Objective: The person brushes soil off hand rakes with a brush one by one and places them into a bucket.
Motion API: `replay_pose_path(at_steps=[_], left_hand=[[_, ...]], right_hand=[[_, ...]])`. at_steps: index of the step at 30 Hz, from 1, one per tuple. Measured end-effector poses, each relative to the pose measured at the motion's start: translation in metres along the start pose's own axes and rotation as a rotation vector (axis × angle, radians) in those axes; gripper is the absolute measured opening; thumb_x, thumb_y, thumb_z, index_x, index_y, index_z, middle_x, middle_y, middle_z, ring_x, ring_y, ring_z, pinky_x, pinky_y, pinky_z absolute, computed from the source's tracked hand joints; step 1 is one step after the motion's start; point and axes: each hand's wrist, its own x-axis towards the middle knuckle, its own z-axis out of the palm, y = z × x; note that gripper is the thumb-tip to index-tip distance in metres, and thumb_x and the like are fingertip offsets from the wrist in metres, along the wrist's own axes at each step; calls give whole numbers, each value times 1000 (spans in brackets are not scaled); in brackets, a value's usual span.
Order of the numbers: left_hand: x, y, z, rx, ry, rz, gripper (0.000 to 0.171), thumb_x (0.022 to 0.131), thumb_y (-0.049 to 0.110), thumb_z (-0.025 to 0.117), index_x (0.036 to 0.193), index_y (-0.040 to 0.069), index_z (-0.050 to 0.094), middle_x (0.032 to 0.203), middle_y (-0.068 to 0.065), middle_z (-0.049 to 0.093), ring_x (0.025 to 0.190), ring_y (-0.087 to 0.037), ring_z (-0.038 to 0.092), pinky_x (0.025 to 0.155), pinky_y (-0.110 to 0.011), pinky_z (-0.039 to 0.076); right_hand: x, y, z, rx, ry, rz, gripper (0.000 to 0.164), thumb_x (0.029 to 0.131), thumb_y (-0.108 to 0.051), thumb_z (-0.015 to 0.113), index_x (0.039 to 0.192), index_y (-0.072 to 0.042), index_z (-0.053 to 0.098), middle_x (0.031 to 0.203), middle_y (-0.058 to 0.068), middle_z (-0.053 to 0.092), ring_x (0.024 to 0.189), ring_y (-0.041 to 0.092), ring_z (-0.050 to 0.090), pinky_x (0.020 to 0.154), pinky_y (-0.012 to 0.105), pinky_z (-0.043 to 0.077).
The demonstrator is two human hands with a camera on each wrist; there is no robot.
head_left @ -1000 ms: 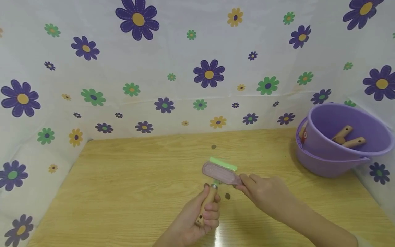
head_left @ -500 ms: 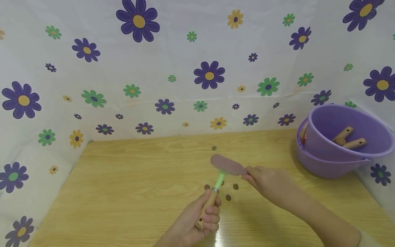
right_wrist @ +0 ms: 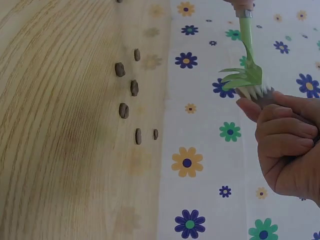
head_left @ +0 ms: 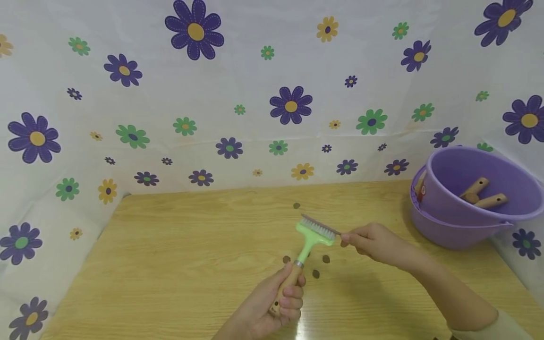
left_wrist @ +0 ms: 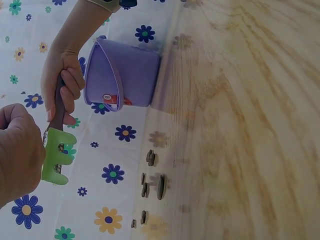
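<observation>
My left hand grips the wooden handle of a small green hand rake, raised off the table with its head pointing away. My right hand holds the handle of a brush with a thin purple-grey back and white bristles. The bristles lie against the far side of the rake's head. Dark dirt shows between the tines in the left wrist view. Below the tools, several brown lumps lie on the wood.
At the right back of the table stands a purple bucket with wooden handles inside. A white sheet printed with flowers hangs behind and at both sides. Another brown lump lies farther back.
The brush has tipped from lying flat over the rake to standing on edge and moved right, exposing its bristles and the green rake head. My left hand has stayed nearly still.
</observation>
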Motion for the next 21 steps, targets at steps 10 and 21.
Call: replay_pose_path(at_steps=[10, 21], left_hand=[[2, -1, -7, 58, -12, 2, 35, 104, 38, 26, 94, 12, 48, 62, 15, 45, 50, 7, 43, 47, -5, 33], [4, -1, -13, 75, -5, -8, 33, 104, 39, 30, 94, 13, 48, 62, 15, 44, 49, 6, 42, 47, -6, 32]], right_hand=[[3, 12, 1, 277, -89, 73, 43, 101, -28, 44, 99, 10, 64, 48, -9, 32, 38, 0, 22, 36, 14, 19], [7, 23, 6, 331, -124, 121, 43, 100, -30, 45, 97, 9, 64, 49, -8, 33, 38, 1, 19, 35, 15, 16]])
